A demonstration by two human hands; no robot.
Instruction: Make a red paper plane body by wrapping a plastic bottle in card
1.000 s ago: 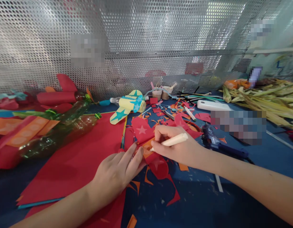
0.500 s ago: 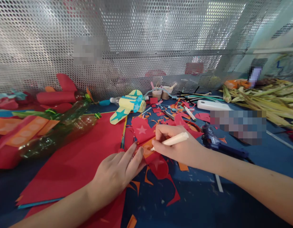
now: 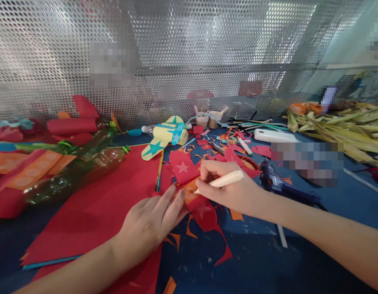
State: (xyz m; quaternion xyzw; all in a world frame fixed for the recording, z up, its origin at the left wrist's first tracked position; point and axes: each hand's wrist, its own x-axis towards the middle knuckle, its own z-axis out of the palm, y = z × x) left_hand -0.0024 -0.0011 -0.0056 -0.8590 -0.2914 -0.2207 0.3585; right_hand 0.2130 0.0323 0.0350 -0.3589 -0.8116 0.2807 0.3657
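Note:
In my right hand a white marker is gripped like a pen. Its tip touches an orange band around a red paper toy plane with pale stars on its rounded wings. My left hand holds the plane's near left end, thumb and fingers closed about it. The fingers hide most of that end, though a bit of clear plastic shows there. Just beyond lies a yellow paper plane with teal stars, built on a clear bottle.
Red paper sheets lie under my left arm, with green plastic bottles behind. Paper scraps litter the middle. A dark blue glue gun lies right, near dried husks. Perforated metal stands at the back.
Hardly anything differs. Both hands, the marker and the red paper plane keep nearly the same places.

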